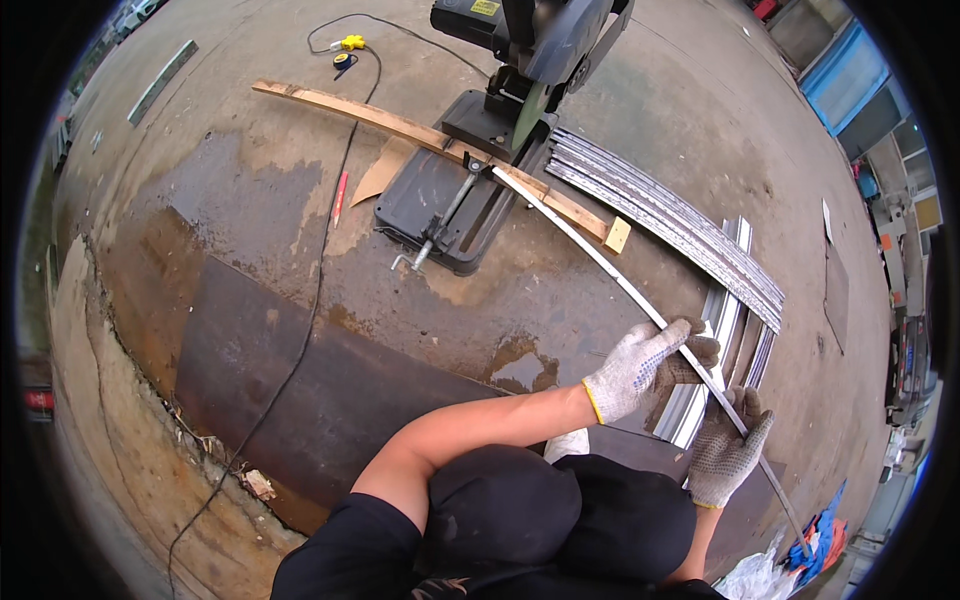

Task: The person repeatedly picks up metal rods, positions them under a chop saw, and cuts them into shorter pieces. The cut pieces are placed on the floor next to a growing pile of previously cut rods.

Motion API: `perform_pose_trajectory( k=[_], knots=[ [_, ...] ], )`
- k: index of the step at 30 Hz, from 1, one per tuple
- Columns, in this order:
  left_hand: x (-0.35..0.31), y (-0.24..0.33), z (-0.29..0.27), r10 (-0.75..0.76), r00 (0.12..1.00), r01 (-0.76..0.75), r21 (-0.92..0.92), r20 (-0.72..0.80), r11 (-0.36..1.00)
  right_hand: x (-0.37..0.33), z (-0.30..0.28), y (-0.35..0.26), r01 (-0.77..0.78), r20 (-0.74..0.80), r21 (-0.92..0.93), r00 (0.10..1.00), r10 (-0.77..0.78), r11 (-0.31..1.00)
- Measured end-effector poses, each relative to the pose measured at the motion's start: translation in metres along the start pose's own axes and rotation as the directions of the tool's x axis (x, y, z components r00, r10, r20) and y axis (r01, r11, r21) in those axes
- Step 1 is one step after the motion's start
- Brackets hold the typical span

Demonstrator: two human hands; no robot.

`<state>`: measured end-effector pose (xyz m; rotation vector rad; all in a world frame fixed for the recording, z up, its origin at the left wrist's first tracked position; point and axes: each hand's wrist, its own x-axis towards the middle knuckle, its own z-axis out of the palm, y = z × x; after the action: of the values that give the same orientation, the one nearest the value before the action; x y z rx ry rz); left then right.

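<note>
A long, thin pale metal strip point(600, 262) runs slantwise from the cut-off saw point(540, 60) past my right side. My left hand point(632, 372), in a knitted work glove with blue dots, is closed around its middle, thumb above and fingers beneath. Nearer to me, my right hand point(728, 455) is also gloved, its fingers curled around the strip. The strip's far end lies at the vise clamp point(472, 165) on the saw's black base point(410, 205), close to the green cutting disc point(530, 118). A wooden plank point(390, 122) passes across that base.
Stacked metal profiles point(665, 215) lie right of the saw; more profiles point(685, 405) lie beneath my hands. A black cable point(318, 300) crosses the wet floor near a red pencil-like stick point(341, 198). A yellow connector point(350, 42) and tape measure point(343, 62) lie beyond.
</note>
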<state>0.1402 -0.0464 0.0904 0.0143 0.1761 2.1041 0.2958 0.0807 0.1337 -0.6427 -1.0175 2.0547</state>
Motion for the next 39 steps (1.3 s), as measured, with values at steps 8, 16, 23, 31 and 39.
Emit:
perform_pose_trajectory(
  k=[8, 16, 23, 31, 39],
  knots=[
    [0.016, -0.012, -0.044, 0.067, 0.957, -0.031, 0.129, -0.282, 0.991, -0.05, -0.033, -0.03, 0.607, 0.619, -0.785, 0.779, -0.099, -0.123],
    [0.014, -0.017, -0.077, 0.127, 0.891, 0.021, 0.319, -0.436, 0.948, -0.053, -0.102, -0.033, -0.182, -0.148, -0.974, 0.963, 0.223, 0.136],
    [0.013, 0.017, -0.096, 0.313, 0.817, 0.039, 0.589, -0.484, 0.807, -0.055, -0.111, -0.002, -0.352, -0.134, -0.902, 0.78, 0.611, 0.251],
    [0.014, 0.02, -0.1, 0.401, 0.791, -0.027, 0.629, -0.461, 0.777, -0.06, -0.124, 0.016, -0.433, -0.187, -0.848, 0.784, 0.591, 0.305],
    [0.013, 0.022, -0.094, 0.353, 0.809, -0.053, 0.54, -0.47, 0.84, -0.069, -0.122, 0.022, -0.147, -0.069, -0.97, 0.931, 0.359, 0.195]
  ],
)
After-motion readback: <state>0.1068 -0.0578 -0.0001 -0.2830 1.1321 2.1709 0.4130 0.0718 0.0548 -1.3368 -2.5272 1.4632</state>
